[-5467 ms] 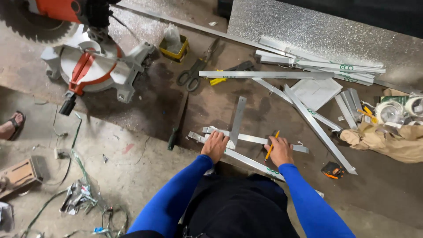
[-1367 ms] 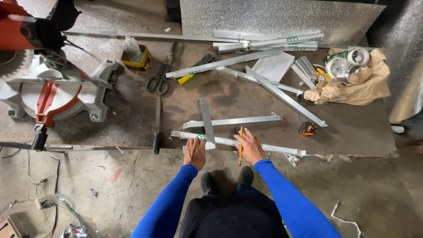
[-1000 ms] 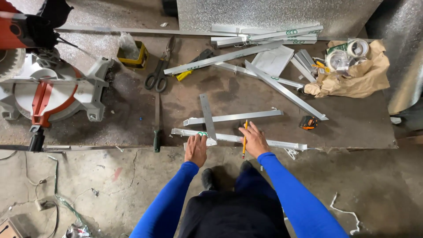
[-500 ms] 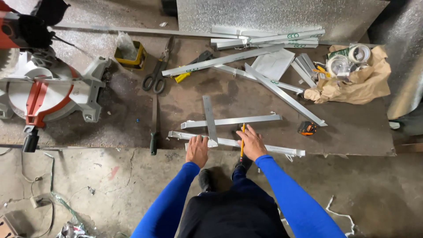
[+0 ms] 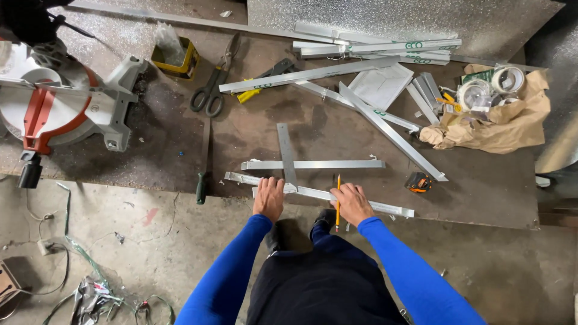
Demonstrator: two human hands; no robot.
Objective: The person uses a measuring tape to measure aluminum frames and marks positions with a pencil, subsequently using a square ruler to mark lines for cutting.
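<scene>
L hand point(image 5: 269, 199): flat, palm down on near aluminium strip point(image 5: 385, 207). R hand point(image 5: 352, 203): gripping yellow pencil point(image 5: 338, 201), resting on same strip. Steel square point(image 5: 286, 157) between.

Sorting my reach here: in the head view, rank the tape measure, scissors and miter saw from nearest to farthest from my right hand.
From the right hand:
1. Tape measure, just to its right.
2. Scissors, up and left.
3. Miter saw, far left.
</scene>
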